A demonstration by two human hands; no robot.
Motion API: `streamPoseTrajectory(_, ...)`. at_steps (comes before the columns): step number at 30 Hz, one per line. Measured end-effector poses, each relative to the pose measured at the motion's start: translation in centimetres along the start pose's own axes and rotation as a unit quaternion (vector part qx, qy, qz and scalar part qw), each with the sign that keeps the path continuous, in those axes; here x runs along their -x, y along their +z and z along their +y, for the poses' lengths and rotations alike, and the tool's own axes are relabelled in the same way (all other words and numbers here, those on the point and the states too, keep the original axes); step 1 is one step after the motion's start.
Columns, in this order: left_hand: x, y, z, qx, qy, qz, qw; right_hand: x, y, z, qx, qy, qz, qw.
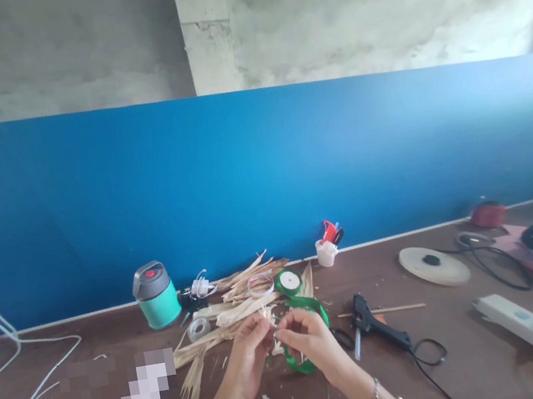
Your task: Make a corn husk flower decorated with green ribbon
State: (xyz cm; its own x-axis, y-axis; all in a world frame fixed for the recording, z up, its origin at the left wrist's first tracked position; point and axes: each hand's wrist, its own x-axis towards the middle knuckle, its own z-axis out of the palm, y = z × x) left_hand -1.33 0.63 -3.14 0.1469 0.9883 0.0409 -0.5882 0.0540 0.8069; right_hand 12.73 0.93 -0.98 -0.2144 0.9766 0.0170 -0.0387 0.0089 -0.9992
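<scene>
Between the fingertips of both hands is a small pale, frayed piece of what looks like dried husk (266, 313). My left hand (250, 349) pinches it from the left, thumb against fingers. From the other side, my right hand (313, 342) is closed in a pinch at its lower part; the fingers hide most of that end. Green ribbon (300, 365) loops beneath and behind my right hand, near its green ribbon spool (290, 282). Long dried corn husks (231, 313) lie behind and left of the hands, with a roll of clear tape (199, 329) among them.
A black glue gun (385, 327) lies right, over a thin wooden stick (410, 307). Farther right are a round white disc (424, 272) and a power strip (529, 326). A teal jar (158, 305) and white cup (327, 255) stand by the blue partition (242, 176).
</scene>
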Motion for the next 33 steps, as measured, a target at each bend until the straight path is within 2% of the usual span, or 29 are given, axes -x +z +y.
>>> streamPoseTrajectory(20, 0.19, -0.17, -0.23, 0.002, 0.006, -0.011, 1.000, 0.14, 0.30, -0.34, -0.019, 0.012, -0.017, 1.000)
streamPoseTrajectory(33, 0.45, 0.14, 0.40, -0.021, -0.002, -0.032, 0.999, 0.21, 0.39, -0.39, -0.060, 0.035, -0.028, 0.997)
